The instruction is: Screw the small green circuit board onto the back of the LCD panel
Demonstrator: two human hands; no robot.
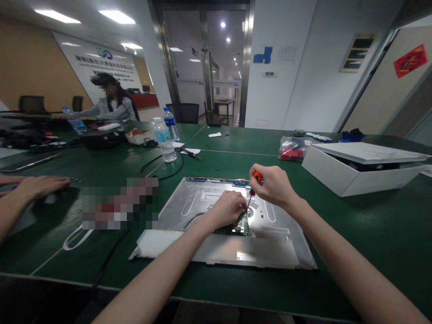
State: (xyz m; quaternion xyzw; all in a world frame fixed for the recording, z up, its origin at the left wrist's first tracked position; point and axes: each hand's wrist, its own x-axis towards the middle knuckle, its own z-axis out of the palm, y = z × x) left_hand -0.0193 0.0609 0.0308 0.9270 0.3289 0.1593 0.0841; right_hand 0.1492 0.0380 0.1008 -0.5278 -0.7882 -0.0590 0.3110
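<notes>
My right hand (272, 183) is closed around the orange and black handle of a screwdriver (250, 198), its thin shaft pointing down at a green circuit board (239, 226). Close to the screwdriver's tip, my left hand (230, 208) rests over the board with its fingers bent together; whatever those fingertips pinch, if anything, is hidden. The board sits on the metal back of a flat display panel (280, 220), which lies on the green table. A blue circuit strip (219, 181) runs along the panel's far edge. Tiny dark screws (262, 215) lie on the metal right of the board.
A white box (344, 177) with a tilted lid stands at the right, beside a plastic bag with red contents (292, 150). Water bottles (164, 143) and a black cable (143, 171) are behind the panel. Another person's hand (43, 186) rests at the left; someone sits farther back.
</notes>
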